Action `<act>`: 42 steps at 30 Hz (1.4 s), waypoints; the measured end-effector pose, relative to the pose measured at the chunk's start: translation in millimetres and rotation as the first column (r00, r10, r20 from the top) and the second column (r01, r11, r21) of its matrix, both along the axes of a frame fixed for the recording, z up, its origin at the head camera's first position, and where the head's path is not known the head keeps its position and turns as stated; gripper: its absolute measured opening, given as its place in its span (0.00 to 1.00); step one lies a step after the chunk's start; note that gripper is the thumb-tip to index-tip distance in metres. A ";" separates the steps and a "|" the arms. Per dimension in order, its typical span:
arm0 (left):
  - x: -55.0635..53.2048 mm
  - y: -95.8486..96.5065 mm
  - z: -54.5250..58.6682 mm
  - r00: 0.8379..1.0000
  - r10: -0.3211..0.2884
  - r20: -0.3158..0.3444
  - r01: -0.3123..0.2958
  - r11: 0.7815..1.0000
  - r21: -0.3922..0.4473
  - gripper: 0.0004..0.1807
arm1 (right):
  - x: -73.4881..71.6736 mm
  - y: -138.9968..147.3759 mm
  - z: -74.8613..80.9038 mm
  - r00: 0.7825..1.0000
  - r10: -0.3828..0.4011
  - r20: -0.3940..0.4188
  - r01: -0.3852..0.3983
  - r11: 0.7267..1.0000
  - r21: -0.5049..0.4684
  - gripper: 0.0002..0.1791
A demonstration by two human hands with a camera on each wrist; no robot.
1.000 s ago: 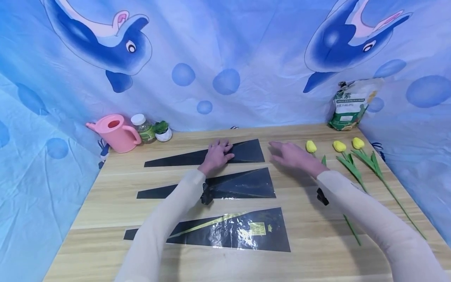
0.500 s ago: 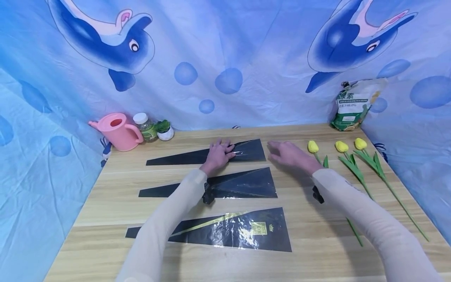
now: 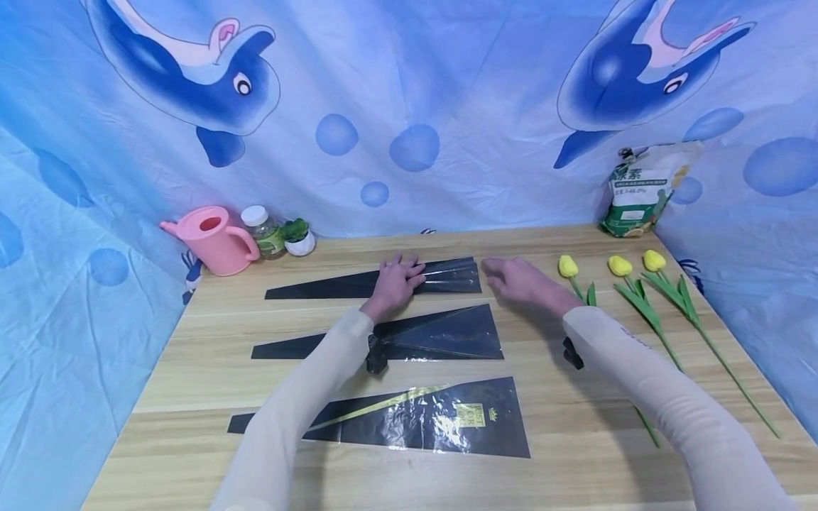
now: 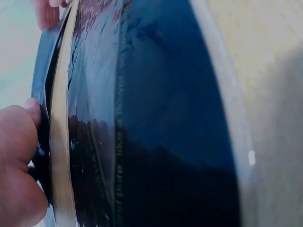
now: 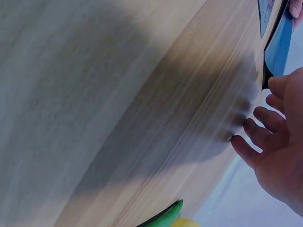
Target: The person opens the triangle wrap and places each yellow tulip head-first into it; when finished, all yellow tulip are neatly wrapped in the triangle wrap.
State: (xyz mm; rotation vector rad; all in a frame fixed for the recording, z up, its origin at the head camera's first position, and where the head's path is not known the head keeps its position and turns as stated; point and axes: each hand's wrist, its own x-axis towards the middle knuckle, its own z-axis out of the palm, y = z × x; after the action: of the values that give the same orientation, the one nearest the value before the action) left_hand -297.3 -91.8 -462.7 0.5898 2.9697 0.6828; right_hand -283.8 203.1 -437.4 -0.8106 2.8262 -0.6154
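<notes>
Three black tapered flower sleeves lie in rows on the wooden table. My left hand rests spread on the back flower sleeve. At that sleeve's wide end, my right hand pinches the edge between thumb and finger, and the film there bulges up. In the right wrist view the fingertips are right at the lifted end, the other fingers loosely bent. The middle sleeve lies under my left forearm, filling much of the left wrist view. The front sleeve shows gold print and a gold stripe.
Three yellow artificial tulips lie on the right, one partly under my right arm. A pink watering can, a lidded jar and a small potted plant stand back left. A green-white bag stands back right.
My right hand has moved slightly left to the back sleeve's wide end. The film there, flat before, is now bulged and creased. My left hand stays on the sleeve.
</notes>
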 end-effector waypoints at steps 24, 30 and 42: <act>3.9 -5.6 -4.2 0.999 0.015 -0.037 -0.008 0.983 0.184 0.22 | -16.5 -35.6 -0.1 0.844 -0.272 0.463 0.497 0.723 -0.481 0.32; 3.0 -2.4 -2.3 0.999 0.020 -0.051 -0.007 0.972 0.235 0.21 | -18.3 -38.4 0.9 0.801 -0.331 0.498 0.567 0.687 -0.455 0.34; 1.9 -3.6 -6.0 0.996 0.079 -0.045 -0.059 0.938 0.341 0.14 | -20.7 -40.1 3.1 0.756 -0.354 0.550 0.619 0.661 -0.425 0.33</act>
State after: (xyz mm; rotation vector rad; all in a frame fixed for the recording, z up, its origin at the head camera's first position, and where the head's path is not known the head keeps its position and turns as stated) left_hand -295.4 -95.4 -468.7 0.5297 2.9547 1.2206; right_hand -304.4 163.0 -434.4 0.1237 2.4114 -1.5916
